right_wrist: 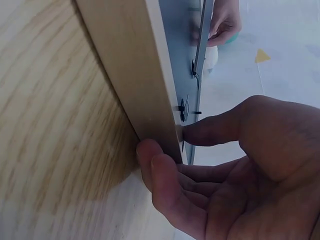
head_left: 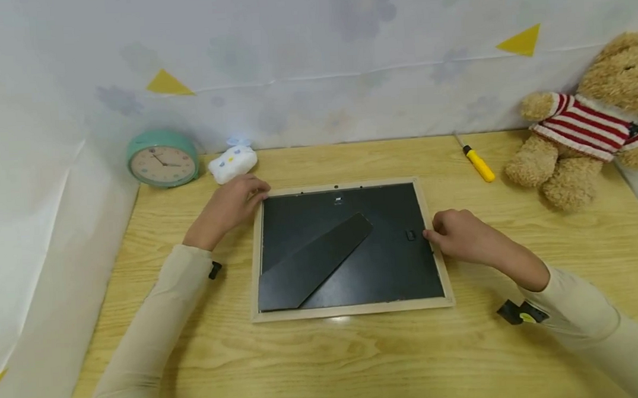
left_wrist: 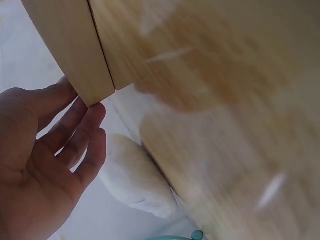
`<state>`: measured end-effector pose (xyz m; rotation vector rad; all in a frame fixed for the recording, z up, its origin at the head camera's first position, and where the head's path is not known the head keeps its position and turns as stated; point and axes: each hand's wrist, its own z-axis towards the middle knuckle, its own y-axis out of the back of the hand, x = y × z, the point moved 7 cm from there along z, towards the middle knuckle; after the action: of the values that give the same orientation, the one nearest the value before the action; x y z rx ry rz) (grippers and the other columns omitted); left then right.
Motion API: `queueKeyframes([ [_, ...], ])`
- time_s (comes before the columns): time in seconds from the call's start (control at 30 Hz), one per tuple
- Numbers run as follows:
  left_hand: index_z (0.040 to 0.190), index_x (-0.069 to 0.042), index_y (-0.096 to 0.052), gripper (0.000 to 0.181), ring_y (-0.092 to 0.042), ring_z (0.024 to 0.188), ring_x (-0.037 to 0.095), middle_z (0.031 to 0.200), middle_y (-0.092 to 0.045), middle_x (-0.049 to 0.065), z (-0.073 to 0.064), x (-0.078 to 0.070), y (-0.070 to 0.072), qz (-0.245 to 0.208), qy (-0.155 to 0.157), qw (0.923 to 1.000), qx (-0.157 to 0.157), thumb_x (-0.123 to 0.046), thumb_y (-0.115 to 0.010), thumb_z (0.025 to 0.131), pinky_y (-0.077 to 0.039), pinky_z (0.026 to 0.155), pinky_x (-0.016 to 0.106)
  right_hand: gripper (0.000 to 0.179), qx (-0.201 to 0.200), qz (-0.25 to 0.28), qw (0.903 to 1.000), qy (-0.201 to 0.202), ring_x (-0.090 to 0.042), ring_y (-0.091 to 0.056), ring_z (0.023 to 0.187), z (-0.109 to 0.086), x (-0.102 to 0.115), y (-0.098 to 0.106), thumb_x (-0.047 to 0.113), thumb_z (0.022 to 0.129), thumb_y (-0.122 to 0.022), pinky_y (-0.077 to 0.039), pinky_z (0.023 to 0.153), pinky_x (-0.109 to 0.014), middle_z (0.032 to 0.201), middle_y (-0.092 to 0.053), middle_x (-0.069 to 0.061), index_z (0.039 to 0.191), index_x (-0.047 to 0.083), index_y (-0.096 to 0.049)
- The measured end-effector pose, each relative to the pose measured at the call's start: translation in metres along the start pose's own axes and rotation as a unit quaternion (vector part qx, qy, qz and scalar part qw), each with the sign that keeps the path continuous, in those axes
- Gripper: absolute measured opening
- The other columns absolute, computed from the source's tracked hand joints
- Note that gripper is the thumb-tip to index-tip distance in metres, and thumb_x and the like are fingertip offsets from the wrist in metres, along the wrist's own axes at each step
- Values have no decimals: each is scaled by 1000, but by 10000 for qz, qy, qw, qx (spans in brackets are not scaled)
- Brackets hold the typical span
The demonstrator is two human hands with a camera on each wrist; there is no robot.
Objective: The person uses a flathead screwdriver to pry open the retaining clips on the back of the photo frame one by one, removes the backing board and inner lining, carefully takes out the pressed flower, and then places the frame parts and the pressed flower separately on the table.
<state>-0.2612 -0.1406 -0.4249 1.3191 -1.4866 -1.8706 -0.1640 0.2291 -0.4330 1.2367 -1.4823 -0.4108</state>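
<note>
A picture frame (head_left: 348, 245) lies face down on the wooden table, its black backing and folded stand leg (head_left: 316, 264) facing up inside a pale wood border. My left hand (head_left: 235, 204) holds the frame's far left corner; in the left wrist view thumb and fingers (left_wrist: 90, 117) pinch that corner from both sides. On the right side, my right hand (head_left: 462, 237) grips the border between thumb and fingers. The right wrist view shows the thumb on the back edge and fingertips (right_wrist: 164, 172) at the outer side, close to the tabletop.
Behind the left hand stand a teal alarm clock (head_left: 162, 159) and a small white plush pouch (head_left: 233, 162). A yellow-handled screwdriver (head_left: 478, 163) lies at the back right, beside a teddy bear (head_left: 588, 128) in a striped sweater. A patterned cloth (head_left: 315, 104) hangs along the table's back edge.
</note>
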Motion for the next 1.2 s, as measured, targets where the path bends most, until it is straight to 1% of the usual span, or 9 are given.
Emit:
queueKeyframes([
  [0.1, 115, -2, -72, 20, -63, 100, 27, 108, -70, 12, -1, 6, -1, -212, 118, 9997, 39, -9, -65, 98, -52, 87, 44, 20, 71, 82, 9999, 18, -15, -49, 50, 4, 0, 2, 11, 100, -56, -41, 49, -32, 63, -58, -3, 91, -4, -65],
  [0.23, 114, -4, -72, 19, -64, 97, 25, 107, -69, 10, -6, 11, -2, -504, 307, 9980, 209, -12, -66, 98, -52, 85, 43, 21, 17, 52, 10000, 46, -15, -50, 53, 12, -3, 8, 9, 101, -53, -42, 51, -32, 69, -60, -5, 98, -9, -64],
  [0.5, 115, -1, -71, 21, -62, 94, 24, 104, -68, 10, -20, 10, -3, -816, 452, 9917, 880, -14, -64, 99, -51, 82, 43, 22, -30, -166, 9998, 139, -18, -50, 56, 34, -8, 24, 9, 102, -52, -41, 55, -34, 73, -60, -8, 104, -10, -64],
  [0.67, 111, -1, -72, 19, -64, 88, 22, 97, -70, 8, -26, 4, -3, -801, 431, 9898, 1098, -12, -66, 97, -52, 79, 41, 21, -60, -327, 9990, 284, -17, -47, 54, 52, -13, 36, 12, 103, -53, -39, 54, -34, 69, -57, -6, 97, -3, -66],
  [0.87, 109, 1, -72, 19, -64, 82, 19, 93, -71, 7, -34, -1, -5, -1022, 484, 9847, 1328, -12, -68, 95, -53, 75, 38, 26, -61, -472, 9968, 641, -16, -40, 49, 75, -12, 48, 14, 104, -54, -35, 51, -32, 59, -49, -3, 83, 3, -66],
  [0.97, 110, 1, -71, 21, -63, 80, 17, 91, -70, 6, -39, -3, -9, -1146, 552, 9797, 1547, -13, -68, 95, -52, 73, 36, 24, -77, -500, 9955, 803, -16, -41, 49, 85, -8, 53, 12, 104, -55, -36, 52, -33, 61, -52, -4, 90, 0, -70],
  [1.07, 112, 1, -71, 23, -62, 78, 15, 90, -70, 4, -47, -7, -14, -1317, 613, 9714, 1880, -14, -68, 95, -52, 72, 34, 23, -62, -525, 9940, 959, -19, -49, 55, 94, -5, 55, 9, 103, -54, -41, 57, -36, 73, -63, -10, 106, -5, -72],
  [1.13, 114, 2, -70, 24, -62, 76, 15, 86, -69, 3, -54, -13, -18, -1485, 633, 9630, 2157, -14, -68, 96, -52, 71, 33, 25, -19, -550, 9925, 1091, -22, -56, 62, 101, -3, 55, 8, 103, -54, -46, 63, -39, 88, -70, -17, 114, -7, -70],
  [1.2, 116, 3, -68, 26, -64, 72, 17, 81, -70, 3, -62, -20, -23, -1803, 722, 9493, 2473, -15, -68, 96, -53, 69, 33, 28, 61, -614, 9904, 1240, -29, -65, 76, 107, 2, 54, 8, 104, -54, -52, 72, -44, 105, -70, -25, 120, -11, -67],
])
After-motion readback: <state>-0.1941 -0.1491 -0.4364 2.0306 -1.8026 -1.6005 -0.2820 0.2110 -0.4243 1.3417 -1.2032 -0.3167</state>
